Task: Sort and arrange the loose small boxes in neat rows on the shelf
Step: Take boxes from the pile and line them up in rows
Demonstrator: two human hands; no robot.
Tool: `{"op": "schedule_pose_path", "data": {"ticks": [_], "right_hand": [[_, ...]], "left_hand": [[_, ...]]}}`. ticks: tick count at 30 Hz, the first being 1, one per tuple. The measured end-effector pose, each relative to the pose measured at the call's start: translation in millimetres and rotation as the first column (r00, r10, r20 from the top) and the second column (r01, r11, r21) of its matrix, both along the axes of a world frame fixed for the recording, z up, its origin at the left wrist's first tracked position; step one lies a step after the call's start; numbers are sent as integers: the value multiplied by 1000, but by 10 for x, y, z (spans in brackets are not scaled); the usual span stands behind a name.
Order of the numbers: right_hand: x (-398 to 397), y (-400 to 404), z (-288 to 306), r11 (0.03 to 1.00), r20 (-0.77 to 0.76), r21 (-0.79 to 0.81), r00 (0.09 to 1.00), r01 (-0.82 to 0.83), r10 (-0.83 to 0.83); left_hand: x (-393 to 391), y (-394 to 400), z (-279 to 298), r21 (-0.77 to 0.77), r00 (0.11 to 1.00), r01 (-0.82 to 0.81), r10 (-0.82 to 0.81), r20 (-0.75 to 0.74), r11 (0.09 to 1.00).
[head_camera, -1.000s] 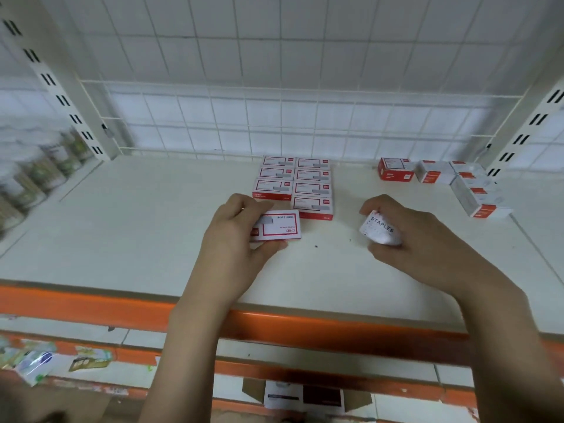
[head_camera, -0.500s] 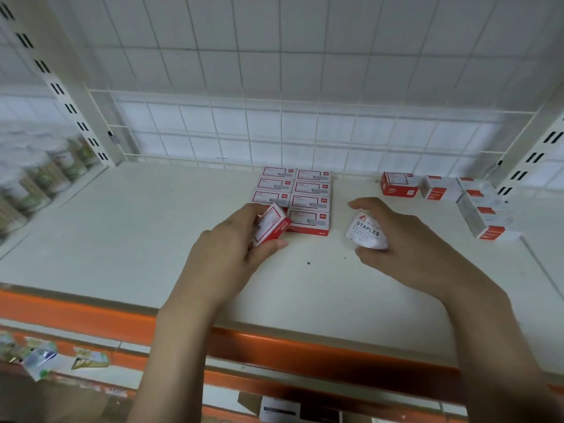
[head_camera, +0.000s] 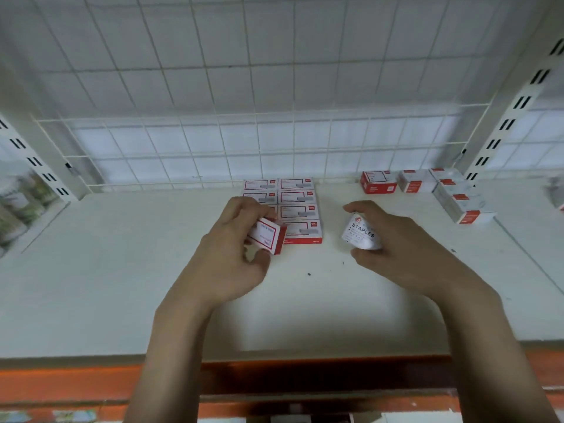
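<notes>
Our left hand (head_camera: 232, 254) pinches a red-and-white box (head_camera: 268, 236) between thumb and curled fingers, and over the last second it has turned that box from lying flat, face up, to standing tilted on its long edge, while carrying it forward until it sits just in front of the left column of the arranged block (head_camera: 283, 206). Our right hand (head_camera: 393, 239) curls round a white box marked STAPLES (head_camera: 361, 232), gripping it from above and below; it has drifted only a little toward the back of the shelf (head_camera: 106, 270) and hangs just right of the block, apart from it. The block itself has not moved: two columns of flat boxes touching side by side, running back to the wire grid (head_camera: 274, 141). The right column shows four boxes; how many the left column holds we cannot tell, since our left hand covers its near end. We judge that the turning and the approach mean the red-and-white box is about to be set down in the left column's front place, which would square off the block. Still loose are the boxes at the far right (head_camera: 427, 187), a red one and several white ones lying unevenly, so we reckon the sorting is well short of finished.
</notes>
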State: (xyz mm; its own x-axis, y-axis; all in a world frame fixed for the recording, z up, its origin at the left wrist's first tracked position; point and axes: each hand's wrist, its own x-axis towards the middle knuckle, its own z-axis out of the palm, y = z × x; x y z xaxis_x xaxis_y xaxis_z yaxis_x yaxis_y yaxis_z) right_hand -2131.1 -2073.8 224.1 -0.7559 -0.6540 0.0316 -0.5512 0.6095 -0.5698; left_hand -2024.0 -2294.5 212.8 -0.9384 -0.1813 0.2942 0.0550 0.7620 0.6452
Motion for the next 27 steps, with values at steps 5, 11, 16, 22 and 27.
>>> {"op": "schedule_pose_path", "data": {"ticks": [5,11,16,22,27], "right_hand": [[184,-226,-7,999,-21,-7,999,50,-50],[414,-397,-45,994,-64,-4,992,112,-112],[570,-448,-58,984,-83,4,981,177,-177],[695,-451,-75,975,-89,-5,971,223,-222],[677,-366,-78,970,-80,8,968,241,-240]], "left_hand": [[52,-140,25,118,999,31,-29,-20,992],[37,-328,-54,69,997,45,-40,-69,997],[34,-481,-86,32,990,138,-138,-6,990],[36,-544,-77,108,986,156,-162,49,982],[-10,-477,-65,261,986,141,-160,51,955]]}}
